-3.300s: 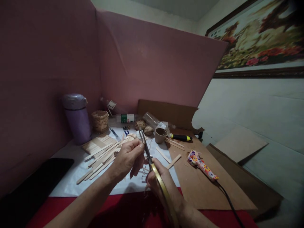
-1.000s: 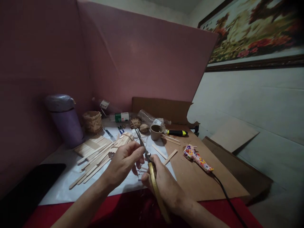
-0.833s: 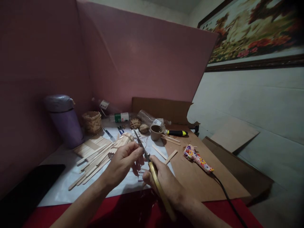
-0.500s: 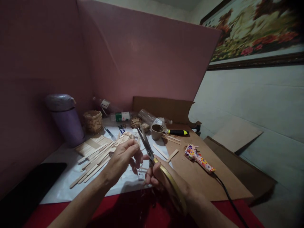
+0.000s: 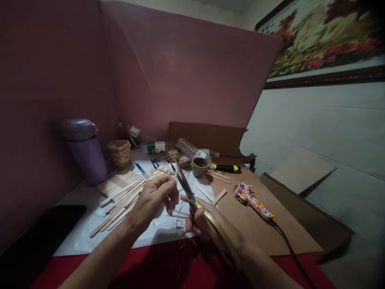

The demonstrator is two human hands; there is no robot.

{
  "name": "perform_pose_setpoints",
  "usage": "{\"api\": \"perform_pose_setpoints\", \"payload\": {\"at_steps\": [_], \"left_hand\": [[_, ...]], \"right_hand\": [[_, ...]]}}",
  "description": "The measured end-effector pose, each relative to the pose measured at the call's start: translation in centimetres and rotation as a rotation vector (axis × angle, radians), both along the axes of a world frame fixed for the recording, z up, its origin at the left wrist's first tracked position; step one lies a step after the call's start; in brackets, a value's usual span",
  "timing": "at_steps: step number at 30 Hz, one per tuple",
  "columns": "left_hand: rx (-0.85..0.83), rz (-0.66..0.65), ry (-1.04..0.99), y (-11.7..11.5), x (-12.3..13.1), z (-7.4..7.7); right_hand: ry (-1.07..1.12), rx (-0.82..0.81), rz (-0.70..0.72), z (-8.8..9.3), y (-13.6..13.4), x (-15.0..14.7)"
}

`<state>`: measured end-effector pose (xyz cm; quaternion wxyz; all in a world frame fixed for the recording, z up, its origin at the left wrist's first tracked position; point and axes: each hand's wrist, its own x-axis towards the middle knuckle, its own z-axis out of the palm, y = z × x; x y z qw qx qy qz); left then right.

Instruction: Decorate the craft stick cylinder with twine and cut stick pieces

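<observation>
My left hand [image 5: 159, 192] is closed in a pinch on a small pale craft stick [image 5: 176, 175], whose end shows beside the scissor blades; the rest is hidden by my fingers. In my right hand [image 5: 201, 220] are gold-handled scissors [image 5: 190, 193], their blades pointing up and away, slightly apart and close to the stick. Loose craft sticks [image 5: 120, 208] lie in a fanned pile left of my left hand. Just behind that hand is a bundle of sticks [image 5: 162, 170], partly covered. Small clear scraps [image 5: 179, 222] show below my hands.
A purple tumbler [image 5: 87, 156] and a woven-looking basket [image 5: 119, 153] stand at the left. Behind are plastic bottles [image 5: 189, 147], twine balls [image 5: 173, 155] and a small cup [image 5: 200, 166]. A flowered glue gun [image 5: 254, 200] with its cord lies right on the cardboard [image 5: 240, 237]. A black-yellow handle [image 5: 227, 168] lies behind.
The scissor blades have parted slightly beside the stick. Both hands stay almost in place, and the whole view has shifted a little.
</observation>
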<state>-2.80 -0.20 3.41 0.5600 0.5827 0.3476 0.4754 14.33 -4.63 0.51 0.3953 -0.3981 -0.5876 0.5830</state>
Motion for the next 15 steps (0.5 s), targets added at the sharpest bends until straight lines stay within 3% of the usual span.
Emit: {"api": "perform_pose_setpoints", "payload": {"at_steps": [15], "left_hand": [[0.045, -0.072, 0.032, 0.22, -0.04, -0.61]], "right_hand": [[-0.083, 0.078, 0.063, 0.53, 0.07, -0.12]]}}
